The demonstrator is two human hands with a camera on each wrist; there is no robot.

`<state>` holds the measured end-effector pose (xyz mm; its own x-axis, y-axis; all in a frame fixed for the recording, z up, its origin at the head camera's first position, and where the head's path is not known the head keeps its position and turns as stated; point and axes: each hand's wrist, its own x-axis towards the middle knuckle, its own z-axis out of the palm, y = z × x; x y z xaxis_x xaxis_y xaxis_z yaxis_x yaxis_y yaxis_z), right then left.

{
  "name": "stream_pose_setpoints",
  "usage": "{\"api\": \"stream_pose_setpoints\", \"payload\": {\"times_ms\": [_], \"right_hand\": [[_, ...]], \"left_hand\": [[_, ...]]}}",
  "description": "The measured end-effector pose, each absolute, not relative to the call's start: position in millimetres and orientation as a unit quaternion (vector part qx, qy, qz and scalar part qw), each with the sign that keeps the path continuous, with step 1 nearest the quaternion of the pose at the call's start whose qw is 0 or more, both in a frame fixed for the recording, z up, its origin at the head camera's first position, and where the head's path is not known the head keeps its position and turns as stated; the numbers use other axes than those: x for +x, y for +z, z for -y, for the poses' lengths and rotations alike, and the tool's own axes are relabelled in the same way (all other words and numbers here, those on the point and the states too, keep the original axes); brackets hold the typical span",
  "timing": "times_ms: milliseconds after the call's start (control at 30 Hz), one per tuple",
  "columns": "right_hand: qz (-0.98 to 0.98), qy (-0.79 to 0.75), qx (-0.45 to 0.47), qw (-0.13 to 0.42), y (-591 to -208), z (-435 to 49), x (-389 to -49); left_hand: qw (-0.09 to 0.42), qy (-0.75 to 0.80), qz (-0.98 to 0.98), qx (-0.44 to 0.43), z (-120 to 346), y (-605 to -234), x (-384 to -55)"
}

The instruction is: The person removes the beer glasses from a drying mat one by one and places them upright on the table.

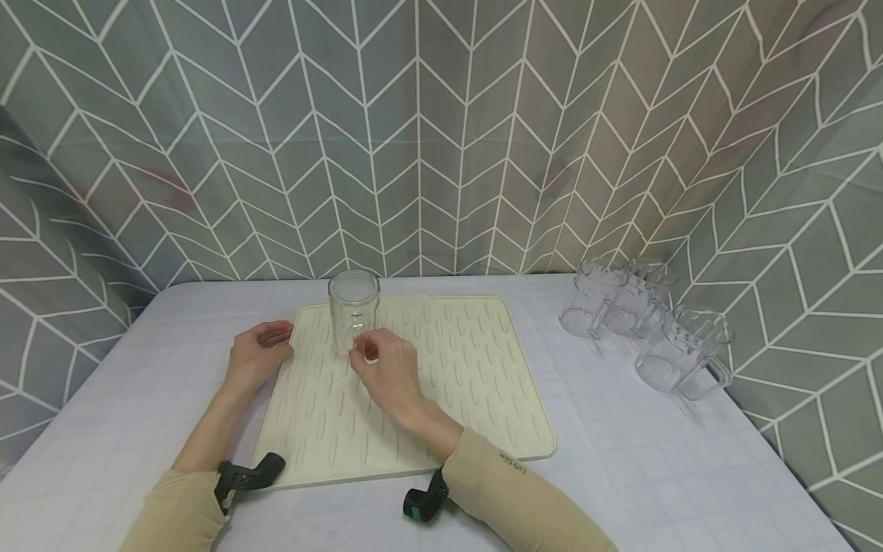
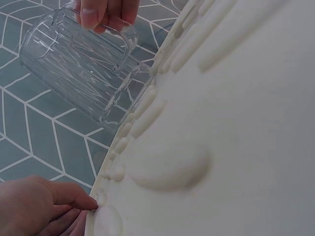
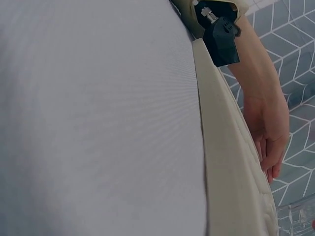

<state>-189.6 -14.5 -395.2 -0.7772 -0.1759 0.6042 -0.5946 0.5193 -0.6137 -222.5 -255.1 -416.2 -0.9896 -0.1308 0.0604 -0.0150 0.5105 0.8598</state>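
Observation:
A clear plastic mug (image 1: 343,314) stands on the left back part of a cream ridged mat (image 1: 476,383). My right hand (image 1: 388,369) pinches the mug's handle, which faces toward me. In the left wrist view the mug (image 2: 74,64) has its end down on the mat, with right-hand fingertips (image 2: 91,17) at the handle. My left hand (image 1: 254,359) lies at the mat's left edge, fingers loosely bent. In the left wrist view one digit of the left hand (image 2: 34,206) touches that edge. The right wrist view shows only a bit of the mug.
Three more clear mugs, a left one (image 1: 586,303), a back one (image 1: 638,299) and a front one (image 1: 679,353), stand at the right on the white tablecloth (image 1: 607,460). A grey patterned curtain (image 1: 441,138) closes off the back and sides. Black wrist cameras sit on both forearms.

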Motion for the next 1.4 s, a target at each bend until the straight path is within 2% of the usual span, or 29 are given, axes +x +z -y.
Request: {"api": "stream_pose_setpoints", "payload": {"times_ms": [1400], "right_hand": [[0.834,0.417,0.224,0.285,-391.9,13.2,-189.6]], "left_hand": [[0.057,-0.492,0.867,0.049,252.6,-412.8,-222.2]]}}
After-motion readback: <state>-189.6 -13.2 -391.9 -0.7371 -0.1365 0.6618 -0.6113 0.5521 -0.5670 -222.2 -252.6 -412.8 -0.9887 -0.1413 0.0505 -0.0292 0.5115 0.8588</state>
